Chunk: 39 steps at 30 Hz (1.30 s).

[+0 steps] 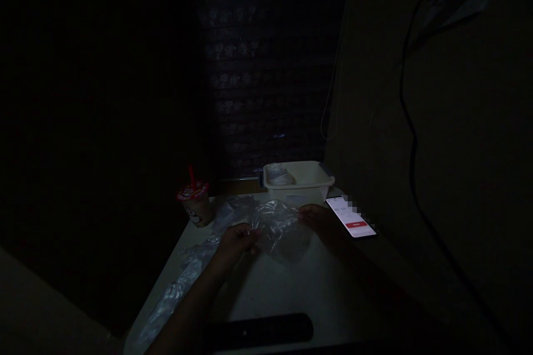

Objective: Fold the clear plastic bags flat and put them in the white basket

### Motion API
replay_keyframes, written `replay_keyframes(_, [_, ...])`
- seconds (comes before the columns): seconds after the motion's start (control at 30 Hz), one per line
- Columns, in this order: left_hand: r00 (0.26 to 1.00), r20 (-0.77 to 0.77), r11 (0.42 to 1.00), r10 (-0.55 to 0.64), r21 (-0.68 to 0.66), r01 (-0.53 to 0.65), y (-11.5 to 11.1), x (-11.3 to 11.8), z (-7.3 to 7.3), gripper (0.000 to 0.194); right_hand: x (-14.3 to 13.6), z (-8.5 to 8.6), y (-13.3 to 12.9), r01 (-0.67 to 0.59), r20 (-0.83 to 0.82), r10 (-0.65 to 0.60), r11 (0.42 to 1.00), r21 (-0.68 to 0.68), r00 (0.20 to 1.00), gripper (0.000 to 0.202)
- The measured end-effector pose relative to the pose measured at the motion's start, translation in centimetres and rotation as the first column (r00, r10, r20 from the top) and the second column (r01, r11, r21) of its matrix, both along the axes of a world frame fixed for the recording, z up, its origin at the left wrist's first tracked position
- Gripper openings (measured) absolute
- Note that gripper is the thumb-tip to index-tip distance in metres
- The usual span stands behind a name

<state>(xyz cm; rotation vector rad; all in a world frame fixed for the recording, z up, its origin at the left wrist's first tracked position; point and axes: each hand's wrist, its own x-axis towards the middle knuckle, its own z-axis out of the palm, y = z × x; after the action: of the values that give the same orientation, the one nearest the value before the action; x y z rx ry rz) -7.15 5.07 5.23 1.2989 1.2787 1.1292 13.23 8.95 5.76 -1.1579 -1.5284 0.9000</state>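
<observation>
A clear, crinkled plastic bag point(278, 230) is stretched between my two hands above the table. My left hand point(236, 243) pinches its left edge between thumb and fingers. At the bag's upper right side, my right hand point(313, 213) grips the edge, though its fingers are dim in the poor light. More clear plastic point(189, 263) lies along the table's left side, under and beyond my left forearm. The light is very low, so fine detail is lost.
A white plastic bin point(302, 191) with a clear plastic bundle point(280, 174) inside stands at the back. A lidded drink cup point(197, 208) with a red straw is at left, a lit phone point(352, 216) at right. A dark long object point(262, 331) lies along the front. A black cable point(413, 161) hangs right.
</observation>
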Motion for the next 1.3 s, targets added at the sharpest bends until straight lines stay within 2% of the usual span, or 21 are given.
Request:
replay_keyframes(0.1, [0.999, -0.008, 0.997, 0.034, 0.067, -0.034, -0.2, -0.1, -0.1, 0.032, 0.1, 0.0, 0.2, -0.025, -0.064, 0.022, 0.999, -0.039, 0.998, 0.014])
replay_keyframes(0.17, [0.999, 0.040, 0.994, 0.009, 0.106, -0.013, -0.2, -0.1, -0.3, 0.028, 0.0, -0.1, 0.2, -0.081, -0.164, 0.065, 0.992, -0.092, 0.984, 0.015])
replay_keyframes(0.3, [0.992, 0.109, 0.991, -0.061, 0.128, 0.047, 0.1, 0.3, -0.4, 0.031, -0.5, -0.5, -0.5, -0.261, -0.455, 0.144, 0.943, -0.206, 0.879, 0.026])
replay_keyframes(0.37, [0.993, 0.109, 0.988, -0.041, 0.150, 0.024, 0.2, 0.6, -0.3, 0.033, -0.6, -0.5, -1.0, -0.367, -0.507, 0.210, 0.901, -0.231, 0.836, 0.031])
replay_keyframes(0.47, [0.994, 0.103, 0.987, -0.022, 0.158, 0.006, 0.3, 0.8, -0.1, 0.028, -0.6, -0.4, -1.8, -0.532, -0.511, 0.345, 0.799, -0.280, 0.787, 0.031])
replay_keyframes(0.57, [0.992, 0.092, 0.991, -0.087, 0.109, 0.077, 0.0, 0.5, 0.2, 0.035, -0.5, -0.1, -2.1, -0.654, -0.546, 0.435, 0.693, -0.304, 0.716, 0.034])
replay_keyframes(0.63, [0.985, 0.076, 0.987, -0.152, 0.068, 0.147, -0.4, 0.1, 0.6, 0.036, -0.2, -0.1, -2.0, -0.674, -0.556, 0.451, 0.675, -0.299, 0.698, 0.035])
replay_keyframes(0.7, [0.974, 0.060, 0.976, -0.217, 0.043, 0.214, -0.8, -0.3, 1.0, 0.033, 0.1, -0.4, -1.6, -0.648, -0.553, 0.425, 0.699, -0.302, 0.717, 0.033])
replay_keyframes(0.77, [0.968, 0.047, 0.969, -0.246, 0.032, 0.244, -1.0, -0.5, 1.3, 0.031, 0.6, -0.8, -1.0, -0.573, -0.566, 0.341, 0.762, -0.301, 0.751, 0.029])
replay_keyframes(0.87, [0.985, 0.018, 0.985, -0.170, 0.030, 0.169, -0.9, -0.8, 1.1, 0.032, 1.3, -1.6, -0.1, -0.462, -0.633, 0.220, 0.853, -0.245, 0.742, 0.022])
replay_keyframes(0.93, [0.995, -0.003, 0.994, -0.095, 0.047, 0.095, -0.5, -0.8, 0.6, 0.030, 1.6, -2.1, 0.4, -0.411, -0.668, 0.187, 0.890, -0.195, 0.721, 0.016])
replay_keyframes(1.03, [0.998, -0.050, 0.995, -0.044, 0.084, 0.048, 0.1, -0.7, -0.3, 0.022, 1.4, -2.9, 0.8, -0.309, -0.642, 0.144, 0.939, -0.151, 0.753, 0.015])
replay_keyframes(1.13, [0.996, -0.090, 0.993, -0.012, 0.114, 0.023, 0.5, -0.7, -0.7, 0.023, 1.1, -3.2, 0.7, -0.244, -0.594, 0.117, 0.960, -0.137, 0.796, 0.021])
replay_keyframes(1.3, [0.992, -0.083, 0.980, 0.100, 0.182, -0.084, 0.6, -1.3, -0.7, 0.024, 1.4, -2.7, 0.2, -0.251, -0.591, 0.083, 0.946, -0.208, 0.803, 0.029])
